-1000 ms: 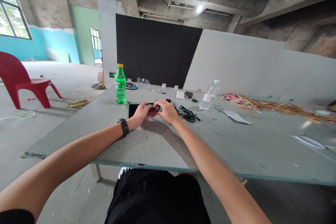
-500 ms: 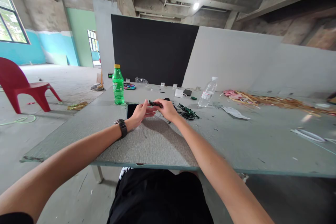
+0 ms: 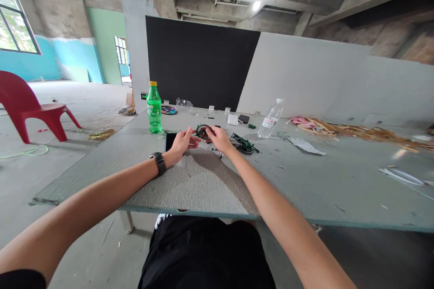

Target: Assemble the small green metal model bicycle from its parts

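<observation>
A small black spoked wheel [image 3: 202,132], like one from a model bicycle, is raised over the table with its round face turned toward me. My right hand [image 3: 219,139] pinches it at its right edge. At its left edge is my left hand [image 3: 183,143], fingers stretched out and thumb apart; whether it touches the rim I cannot tell. Just right of my right hand lies a dark green model bicycle frame [image 3: 244,143] with black wheel-like parts. Small dark bits [image 3: 219,154] lie below my hands. A dark flat tablet-like thing [image 3: 169,141] is partly hidden behind my left hand.
A green bottle [image 3: 155,110] stands at the left and a clear bottle [image 3: 270,119] to the right. Behind are a white case [image 3: 232,119] and a dark flat box [image 3: 243,118]. Paper [image 3: 306,146] and wood strips [image 3: 359,133] lie farther right. A red chair [image 3: 40,110] stands on the floor.
The wheel has turned from nearly edge-on to showing its spoked face. My right hand has shifted slightly right with it; my left hand stays nearly in place.
</observation>
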The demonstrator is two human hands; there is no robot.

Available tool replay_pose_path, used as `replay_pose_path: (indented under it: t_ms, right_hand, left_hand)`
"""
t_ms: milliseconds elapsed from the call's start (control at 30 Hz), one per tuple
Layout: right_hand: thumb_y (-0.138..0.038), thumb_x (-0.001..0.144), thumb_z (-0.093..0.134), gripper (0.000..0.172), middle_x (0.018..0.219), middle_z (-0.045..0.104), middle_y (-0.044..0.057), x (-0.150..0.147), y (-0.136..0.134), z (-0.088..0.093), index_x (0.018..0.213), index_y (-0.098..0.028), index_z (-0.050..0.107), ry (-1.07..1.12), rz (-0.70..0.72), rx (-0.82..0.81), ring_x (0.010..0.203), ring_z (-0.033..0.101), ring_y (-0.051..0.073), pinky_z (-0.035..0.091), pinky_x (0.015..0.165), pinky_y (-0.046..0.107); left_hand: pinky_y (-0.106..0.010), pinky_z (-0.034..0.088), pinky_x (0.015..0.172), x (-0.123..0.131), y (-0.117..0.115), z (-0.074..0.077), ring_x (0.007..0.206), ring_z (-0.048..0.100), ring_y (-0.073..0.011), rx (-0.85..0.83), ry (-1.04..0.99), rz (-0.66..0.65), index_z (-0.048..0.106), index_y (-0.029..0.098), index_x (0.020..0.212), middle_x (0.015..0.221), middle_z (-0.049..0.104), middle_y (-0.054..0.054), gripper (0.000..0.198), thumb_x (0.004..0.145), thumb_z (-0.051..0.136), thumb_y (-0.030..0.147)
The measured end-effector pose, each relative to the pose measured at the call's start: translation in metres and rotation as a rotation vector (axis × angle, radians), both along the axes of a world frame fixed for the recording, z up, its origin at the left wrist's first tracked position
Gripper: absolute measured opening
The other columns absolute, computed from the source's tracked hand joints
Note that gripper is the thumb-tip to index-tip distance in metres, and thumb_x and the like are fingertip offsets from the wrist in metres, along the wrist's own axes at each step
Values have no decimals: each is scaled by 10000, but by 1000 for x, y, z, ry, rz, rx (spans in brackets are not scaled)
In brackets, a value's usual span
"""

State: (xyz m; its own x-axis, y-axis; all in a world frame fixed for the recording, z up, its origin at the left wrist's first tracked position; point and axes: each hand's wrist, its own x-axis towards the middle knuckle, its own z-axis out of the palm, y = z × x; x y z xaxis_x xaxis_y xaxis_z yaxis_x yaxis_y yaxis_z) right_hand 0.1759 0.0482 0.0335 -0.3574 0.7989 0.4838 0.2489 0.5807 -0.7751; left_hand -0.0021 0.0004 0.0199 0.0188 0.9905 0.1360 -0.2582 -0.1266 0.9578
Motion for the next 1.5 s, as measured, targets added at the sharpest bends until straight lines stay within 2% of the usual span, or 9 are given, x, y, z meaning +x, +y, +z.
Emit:
replay_pose_path:
  t_ms: [333,467,600,767,900,1000,1233,1333,1500]
  right_hand:
    - [-767,813,583,579,892,713,87,-4,-7,5,906,-205,687,95,37,-103,843,673,264,642,664,401]
    - [-720,818,623,540,926,716,92,-4,-5,2,957,-204,699,126,52,-146,852,677,253,629,660,379]
    - [-629,811,687,457,935,721,82,-4,-3,-1,966,-199,697,122,25,-161,792,676,209,585,626,311]
    - [-535,780,757,363,840,691,34,-8,-6,-1,881,-197,668,249,120,-358,719,659,164,589,669,305]
    - [-463,831,724,277,848,684,35,-10,-10,2,922,-207,671,296,105,-443,755,663,183,607,641,329]
    - [-421,865,684,229,886,691,45,-9,-12,3,967,-216,682,296,87,-463,801,666,200,611,613,335]
    - [-397,900,635,209,850,684,45,-9,-16,5,959,-206,696,239,70,-483,761,658,186,602,592,309]
    - [-412,904,621,233,848,678,45,-9,-15,5,980,-205,693,166,13,-425,729,656,179,572,529,278]
    - [-476,916,592,305,811,685,54,-8,-10,1,977,-191,684,-17,-83,-253,637,639,173,518,464,263]
  left_hand:
    - [-263,529,641,0,-2,3,621,636,-137,16,30,36,627,89,1142,773,718,-88,462,1012,473,505]
    - [-231,484,569,-2,2,-1,575,584,-117,96,104,55,662,99,1122,731,673,-58,457,993,499,506]
    - [-203,419,489,-3,8,-7,527,487,-93,220,258,149,714,130,1010,677,576,-1,346,918,620,449]
    - [-199,447,504,-2,10,-10,566,523,-103,240,335,198,713,151,1014,694,602,-2,257,860,708,357]
    - [-234,533,593,0,6,-7,688,654,-137,218,250,114,687,150,1026,883,712,-71,244,892,685,354]
    - [-258,553,605,0,4,-5,636,660,-132,181,191,61,678,142,1025,865,718,-73,254,905,678,365]
    - [-219,529,571,-1,3,-3,588,620,-96,145,180,78,683,123,982,821,693,-56,191,926,656,303]
    - [-245,556,603,-1,2,-4,608,637,-107,108,133,42,659,127,1043,840,706,-59,236,914,679,323]
    - [-297,592,713,-1,-2,-5,741,692,-144,127,83,-162,698,136,1099,930,742,-86,392,811,790,385]
